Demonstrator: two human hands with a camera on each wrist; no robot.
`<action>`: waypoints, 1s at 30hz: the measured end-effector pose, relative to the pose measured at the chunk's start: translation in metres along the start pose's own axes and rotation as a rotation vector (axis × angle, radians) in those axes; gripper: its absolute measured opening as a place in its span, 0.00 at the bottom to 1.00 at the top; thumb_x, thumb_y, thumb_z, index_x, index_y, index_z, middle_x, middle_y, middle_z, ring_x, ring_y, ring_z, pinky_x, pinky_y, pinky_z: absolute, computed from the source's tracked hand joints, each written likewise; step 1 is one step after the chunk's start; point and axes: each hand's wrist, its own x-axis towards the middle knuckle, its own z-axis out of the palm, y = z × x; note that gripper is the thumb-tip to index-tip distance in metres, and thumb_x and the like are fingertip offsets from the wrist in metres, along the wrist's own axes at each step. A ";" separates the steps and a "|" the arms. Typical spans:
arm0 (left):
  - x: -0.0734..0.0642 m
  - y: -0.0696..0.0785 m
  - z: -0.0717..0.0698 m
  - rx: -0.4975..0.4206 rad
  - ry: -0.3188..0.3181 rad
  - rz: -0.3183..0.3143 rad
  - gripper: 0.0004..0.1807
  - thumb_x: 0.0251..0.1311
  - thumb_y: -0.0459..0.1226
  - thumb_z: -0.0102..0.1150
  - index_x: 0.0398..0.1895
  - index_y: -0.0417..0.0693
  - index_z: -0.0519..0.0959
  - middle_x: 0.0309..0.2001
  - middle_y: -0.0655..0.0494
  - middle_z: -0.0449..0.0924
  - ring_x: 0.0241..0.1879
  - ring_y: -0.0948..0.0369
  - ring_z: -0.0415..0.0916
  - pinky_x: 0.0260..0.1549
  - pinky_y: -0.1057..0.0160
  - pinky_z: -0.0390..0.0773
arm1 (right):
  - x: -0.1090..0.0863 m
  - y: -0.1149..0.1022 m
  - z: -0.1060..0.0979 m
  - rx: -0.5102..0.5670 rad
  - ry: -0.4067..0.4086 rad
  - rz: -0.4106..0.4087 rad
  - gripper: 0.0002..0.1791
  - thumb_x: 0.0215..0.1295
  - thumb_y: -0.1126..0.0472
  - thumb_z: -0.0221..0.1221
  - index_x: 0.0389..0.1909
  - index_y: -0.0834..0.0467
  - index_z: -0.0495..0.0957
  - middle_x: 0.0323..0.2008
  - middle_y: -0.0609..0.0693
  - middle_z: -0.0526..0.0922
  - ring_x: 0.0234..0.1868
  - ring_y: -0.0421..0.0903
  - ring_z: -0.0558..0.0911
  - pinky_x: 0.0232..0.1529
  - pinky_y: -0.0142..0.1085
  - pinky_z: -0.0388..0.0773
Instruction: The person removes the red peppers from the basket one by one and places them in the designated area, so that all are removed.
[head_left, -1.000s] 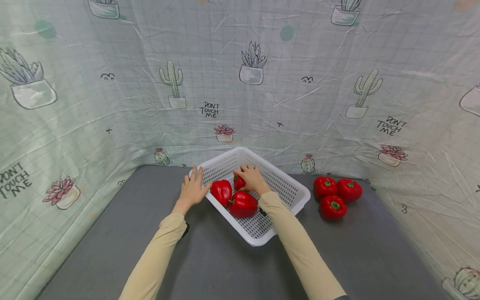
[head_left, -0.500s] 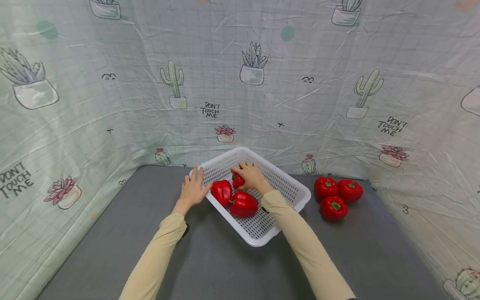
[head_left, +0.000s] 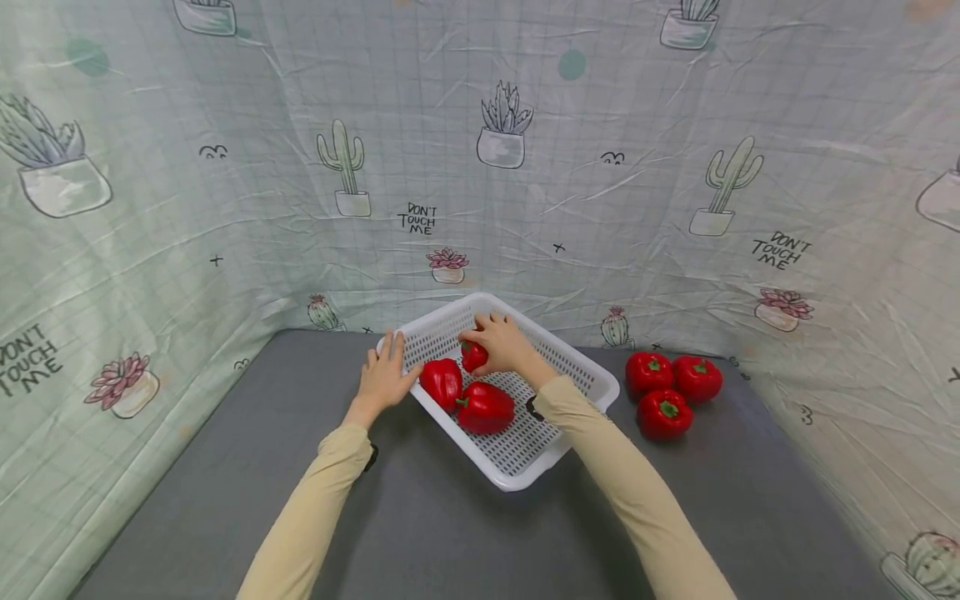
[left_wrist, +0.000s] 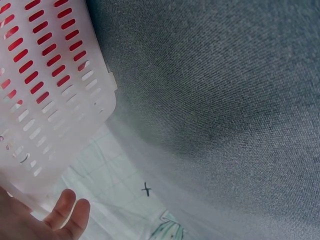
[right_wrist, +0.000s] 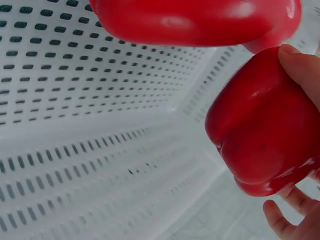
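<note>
My right hand (head_left: 506, 342) grips a red bell pepper (head_left: 473, 357) inside a white perforated plastic basket (head_left: 480, 462). In the right wrist view the thumb lies on one side of that bell pepper (right_wrist: 267, 125), with fingers at its other side. Two more red bell peppers, one at the left wall (head_left: 441, 384) and one lying on its side (head_left: 487, 408), are in the basket close to the held one. My left hand (head_left: 382, 380) rests at the basket's left corner, fingers spread and fairly straight along the rim. The left wrist view shows its fingertips (left_wrist: 77, 217) beside the basket wall.
Several things share the dark grey table (head_left: 225, 500): three red bell peppers (head_left: 651, 375) with green stems stand grouped right of the basket. A cactus-print cloth (head_left: 420, 150) hangs behind and along both sides.
My right hand has moved slightly back and left, the gripped bell pepper shifting with it toward the basket's far left side. The left hand and the other bell peppers have stayed put.
</note>
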 end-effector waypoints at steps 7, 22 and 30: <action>0.002 0.000 0.002 0.014 -0.005 -0.008 0.42 0.59 0.53 0.42 0.69 0.39 0.43 0.70 0.41 0.40 0.58 0.40 0.50 0.52 0.38 0.57 | -0.012 -0.001 -0.023 0.079 0.007 -0.001 0.31 0.42 0.45 0.67 0.52 0.43 0.72 0.44 0.52 0.69 0.46 0.51 0.68 0.45 0.45 0.66; 0.003 -0.002 -0.003 -0.050 -0.007 -0.007 0.44 0.58 0.53 0.44 0.68 0.37 0.42 0.69 0.38 0.40 0.59 0.34 0.48 0.51 0.35 0.57 | -0.055 0.008 -0.051 0.164 0.140 0.025 0.31 0.40 0.47 0.68 0.50 0.45 0.71 0.49 0.53 0.71 0.48 0.51 0.69 0.42 0.46 0.65; 0.005 0.003 0.000 -0.041 -0.011 -0.027 0.46 0.56 0.56 0.45 0.68 0.37 0.43 0.69 0.39 0.39 0.59 0.33 0.47 0.50 0.33 0.56 | -0.074 0.008 -0.058 0.141 0.205 -0.034 0.31 0.41 0.48 0.68 0.50 0.46 0.72 0.49 0.52 0.73 0.46 0.51 0.68 0.40 0.47 0.63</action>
